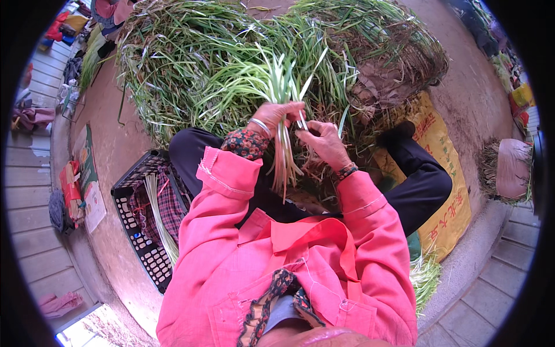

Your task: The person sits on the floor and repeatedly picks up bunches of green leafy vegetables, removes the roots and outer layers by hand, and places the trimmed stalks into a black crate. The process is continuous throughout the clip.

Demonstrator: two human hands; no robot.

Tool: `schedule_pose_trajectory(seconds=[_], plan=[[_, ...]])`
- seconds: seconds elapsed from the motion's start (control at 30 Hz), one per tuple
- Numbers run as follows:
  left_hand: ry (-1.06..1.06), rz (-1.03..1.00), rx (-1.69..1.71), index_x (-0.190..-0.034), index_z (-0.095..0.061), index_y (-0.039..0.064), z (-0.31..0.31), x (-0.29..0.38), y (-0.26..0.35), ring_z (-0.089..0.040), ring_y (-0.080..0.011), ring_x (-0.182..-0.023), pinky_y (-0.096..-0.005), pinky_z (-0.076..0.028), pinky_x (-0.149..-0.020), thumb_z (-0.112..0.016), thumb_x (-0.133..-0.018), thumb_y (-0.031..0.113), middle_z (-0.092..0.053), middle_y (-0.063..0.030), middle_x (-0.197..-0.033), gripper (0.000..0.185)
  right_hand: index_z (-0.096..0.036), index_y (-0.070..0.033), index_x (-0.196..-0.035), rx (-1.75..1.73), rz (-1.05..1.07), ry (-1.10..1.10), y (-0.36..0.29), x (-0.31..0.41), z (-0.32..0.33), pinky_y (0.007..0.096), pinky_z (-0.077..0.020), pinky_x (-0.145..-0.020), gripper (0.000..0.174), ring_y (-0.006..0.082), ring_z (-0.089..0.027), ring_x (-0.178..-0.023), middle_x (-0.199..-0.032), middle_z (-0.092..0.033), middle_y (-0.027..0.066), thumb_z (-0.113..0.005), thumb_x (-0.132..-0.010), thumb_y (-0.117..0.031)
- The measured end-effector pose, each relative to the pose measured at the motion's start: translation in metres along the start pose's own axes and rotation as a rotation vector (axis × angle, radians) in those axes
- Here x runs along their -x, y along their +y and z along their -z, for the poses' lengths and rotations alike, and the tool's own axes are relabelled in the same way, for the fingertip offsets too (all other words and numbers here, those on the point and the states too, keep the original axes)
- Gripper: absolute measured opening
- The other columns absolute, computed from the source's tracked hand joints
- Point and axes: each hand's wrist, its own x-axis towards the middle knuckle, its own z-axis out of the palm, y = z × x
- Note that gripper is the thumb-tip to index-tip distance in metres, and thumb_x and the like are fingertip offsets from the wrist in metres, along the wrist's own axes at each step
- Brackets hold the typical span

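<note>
My left hand (275,118), with a metal bangle at the wrist, is closed around a bunch of long leafy stalks (284,143). Green leaves fan out above the fist and the pale stem ends hang below it. Just to the right, my right hand (318,134) pinches a thin white stalk (302,117) between thumb and fingers, beside the bunch. Behind both hands lies a big heap of the same green leafy plants (182,69), with dry, brown matted parts at its right.
A black plastic crate (130,225) at the left holds a checked cloth (167,195) and pale stalks (156,208). A yellow printed sack (451,191) lies under my right leg. Trimmed greens (425,277) sit at my right side. A wrapped bundle (513,169) stands far right.
</note>
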Motion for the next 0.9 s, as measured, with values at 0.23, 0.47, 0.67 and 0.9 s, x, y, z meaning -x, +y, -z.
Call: schedule_pose_trajectory(seconds=[0.23, 0.47, 0.67, 0.9], plan=[[0.097, -0.059, 0.238, -0.09, -0.061, 0.001, 0.023, 0.001, 0.028, -0.063, -0.0103, -0.067, -0.0141, -0.039, -0.039, -0.066, -0.083, 0.012, -0.066, -0.0089, -0.078, 0.015, -0.066, 0.002, -0.081, 0.322, 0.086, -0.106, -0.007, 0.028, 0.021, 0.0355, -0.0447, -0.056, 0.033, 0.0241, -0.058, -0.055, -0.062, -0.06, 0.0171, -0.068, -0.077, -0.03], [0.168, -0.125, 0.301, -0.09, -0.061, -0.001, 0.03, 0.003, 0.039, -0.062, -0.011, -0.066, -0.0134, -0.037, -0.037, -0.066, -0.083, 0.01, -0.066, -0.0118, -0.081, 0.014, -0.058, -0.002, -0.091, 0.504, 0.278, -0.124, 0.028, 0.043, 0.026, 0.0427, -0.0454, -0.063, 0.027, 0.0373, -0.058, -0.07, -0.074, -0.058, 0.0168, -0.062, -0.084, -0.028], [0.19, -0.275, 0.322, -0.091, -0.06, -0.002, 0.039, 0.023, 0.08, -0.062, -0.0111, -0.067, -0.0139, -0.038, -0.037, -0.064, -0.084, 0.01, -0.066, -0.0134, -0.084, 0.014, -0.049, -0.004, -0.084, 0.625, 0.275, -0.176, 0.054, 0.047, 0.035, 0.0457, -0.0431, -0.06, 0.019, 0.0374, -0.056, -0.074, -0.077, -0.055, 0.0172, -0.055, -0.088, -0.021], [0.197, -0.688, 0.048, -0.097, -0.061, 0.0, 0.041, 0.081, 0.217, -0.058, -0.0084, -0.069, -0.0125, -0.039, -0.044, -0.063, -0.086, 0.015, -0.066, -0.0117, -0.086, 0.019, -0.05, -0.004, -0.084, 0.717, 0.264, -0.121, 0.059, 0.041, 0.039, 0.0452, -0.045, -0.059, 0.012, 0.0382, -0.057, -0.072, -0.076, -0.055, 0.0157, -0.054, -0.087, -0.015]])
